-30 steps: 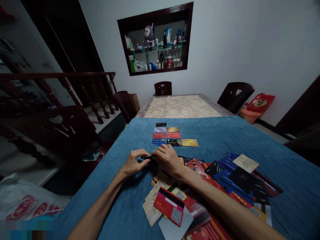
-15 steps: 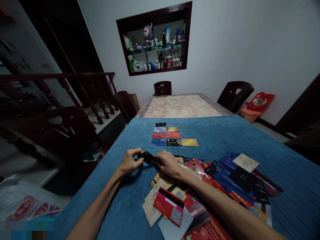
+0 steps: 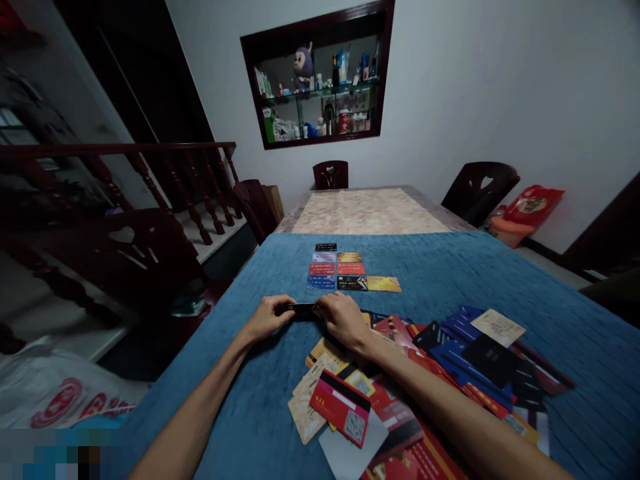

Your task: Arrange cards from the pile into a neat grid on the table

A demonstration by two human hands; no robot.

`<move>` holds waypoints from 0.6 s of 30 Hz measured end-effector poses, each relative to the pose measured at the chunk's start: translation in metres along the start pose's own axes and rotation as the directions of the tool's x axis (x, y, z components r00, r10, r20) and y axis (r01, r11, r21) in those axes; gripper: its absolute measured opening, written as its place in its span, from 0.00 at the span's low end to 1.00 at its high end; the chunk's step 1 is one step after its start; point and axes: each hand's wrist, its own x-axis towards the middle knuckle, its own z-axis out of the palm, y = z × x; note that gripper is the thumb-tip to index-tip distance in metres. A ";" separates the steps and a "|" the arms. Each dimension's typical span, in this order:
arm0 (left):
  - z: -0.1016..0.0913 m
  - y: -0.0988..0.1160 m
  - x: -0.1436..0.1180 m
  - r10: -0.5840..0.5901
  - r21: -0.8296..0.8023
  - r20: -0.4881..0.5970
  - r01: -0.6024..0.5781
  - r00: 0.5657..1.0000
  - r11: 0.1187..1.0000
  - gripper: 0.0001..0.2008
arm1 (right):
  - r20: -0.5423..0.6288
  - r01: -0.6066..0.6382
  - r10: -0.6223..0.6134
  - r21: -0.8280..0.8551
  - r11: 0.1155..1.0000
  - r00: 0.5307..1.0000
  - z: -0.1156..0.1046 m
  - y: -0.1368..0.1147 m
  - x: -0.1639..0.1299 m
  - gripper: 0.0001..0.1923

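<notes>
A black card (image 3: pixel 303 309) is stretched between my two hands, just above the blue cloth. My left hand (image 3: pixel 267 316) pinches its left end, and the fingers of my right hand (image 3: pixel 343 320) close on its right end. Beyond them, several cards lie face up in short rows, among them a black and white VIP card (image 3: pixel 352 283), a gold card (image 3: pixel 385 284) and a blue card (image 3: pixel 321 282). Under and beside my right forearm spreads a loose pile of cards, with a red card (image 3: pixel 341 408) bearing a QR code on top and a beige card (image 3: pixel 499 327) at the right.
The blue cloth (image 3: pixel 240 393) covers the near part of the table; a patterned cover (image 3: pixel 370 210) shows at the far end. Dark chairs (image 3: pixel 331 175) stand around it. A white plastic bag (image 3: pixel 65 393) is at the lower left, and a red bag (image 3: pixel 535 205) is at the right.
The black card has turned from a slant to nearly level, seen almost edge-on. My right hand has shifted slightly right and up. The whole view has moved a little.
</notes>
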 end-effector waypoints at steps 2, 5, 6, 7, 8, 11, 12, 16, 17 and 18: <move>0.001 0.000 0.000 0.002 -0.005 -0.020 -0.002 1.000 1.000 0.09 | -0.009 0.006 -0.006 -0.034 0.999 1.000 -0.002 -0.001 0.000 0.13; 0.003 0.000 0.001 0.000 -0.045 -0.083 -0.004 0.997 0.999 0.09 | -0.041 0.031 -0.035 -0.099 0.995 0.999 -0.008 -0.002 0.001 0.16; 0.003 0.000 0.002 -0.006 -0.068 -0.103 -0.001 0.995 0.998 0.09 | -0.050 0.041 -0.048 -0.125 0.991 0.998 -0.010 -0.002 0.002 0.18; 0.004 0.001 0.003 -0.013 -0.094 -0.116 0.002 0.993 0.996 0.10 | -0.058 0.049 -0.059 -0.151 0.987 0.997 -0.012 -0.003 0.002 0.20; 0.004 0.002 0.003 -0.018 -0.120 -0.124 0.003 0.992 0.993 0.10 | -0.068 0.055 -0.068 -0.174 0.983 0.995 -0.015 -0.003 0.002 0.23; 0.005 0.010 0.007 -0.013 -0.194 -0.116 -0.010 0.993 0.981 0.11 | -0.101 0.069 -0.093 -0.219 0.973 0.991 -0.021 -0.004 0.003 0.28; 0.005 0.013 0.009 -0.005 -0.218 -0.109 -0.019 0.994 0.976 0.11 | -0.106 0.078 -0.104 -0.228 0.971 0.989 -0.023 -0.004 0.004 0.28; 0.004 0.028 0.019 0.027 -0.299 -0.101 -0.056 0.995 0.952 0.11 | -0.101 0.128 -0.158 -0.260 0.957 0.982 -0.035 0.002 0.005 0.28; 0.005 0.032 0.023 0.033 -0.313 -0.099 -0.063 0.995 0.948 0.12 | -0.106 0.138 -0.172 -0.269 0.953 0.979 -0.038 0.006 0.005 0.28; 0.005 0.035 0.027 0.041 -0.323 -0.098 -0.071 0.994 0.944 0.12 | -0.114 0.147 -0.185 -0.278 0.949 0.976 -0.042 0.009 0.005 0.28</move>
